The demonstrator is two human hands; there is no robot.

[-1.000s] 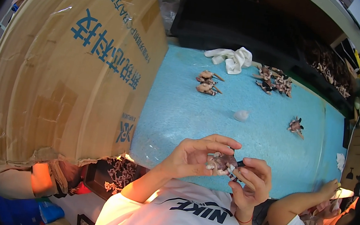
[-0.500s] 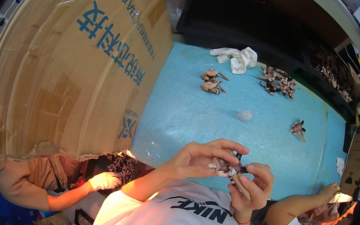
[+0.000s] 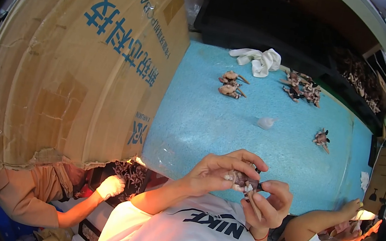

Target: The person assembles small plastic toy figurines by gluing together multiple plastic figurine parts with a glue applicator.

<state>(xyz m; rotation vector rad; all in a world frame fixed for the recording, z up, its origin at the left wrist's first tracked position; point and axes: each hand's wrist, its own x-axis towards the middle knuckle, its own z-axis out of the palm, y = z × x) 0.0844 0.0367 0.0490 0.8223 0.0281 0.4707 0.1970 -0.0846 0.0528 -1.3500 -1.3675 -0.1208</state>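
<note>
Close to my chest, over the near edge of the blue mat, both hands grip one small figurine (image 3: 245,181) with brownish, white and dark parts. My left hand (image 3: 218,171) has its fingers curled over the figurine's left side and top. My right hand (image 3: 272,202) pinches its right side, and a flat tan piece points down beside those fingers. The fingers cover much of the figurine, so its finer shape cannot be made out.
On the blue mat (image 3: 192,125) lie two pale figurines (image 3: 231,84), a figurine cluster (image 3: 304,87), a single figurine (image 3: 321,138), a clear plastic lump (image 3: 266,123) and white gloves (image 3: 261,61). A tall cardboard box (image 3: 71,80) walls the left. Co-workers sit on both sides.
Both hands stay in place on the figurine, its tan piece slightly turned. The view has shifted a little. At left, a co-worker's gloved hand has moved slightly up at a dark tray.
</note>
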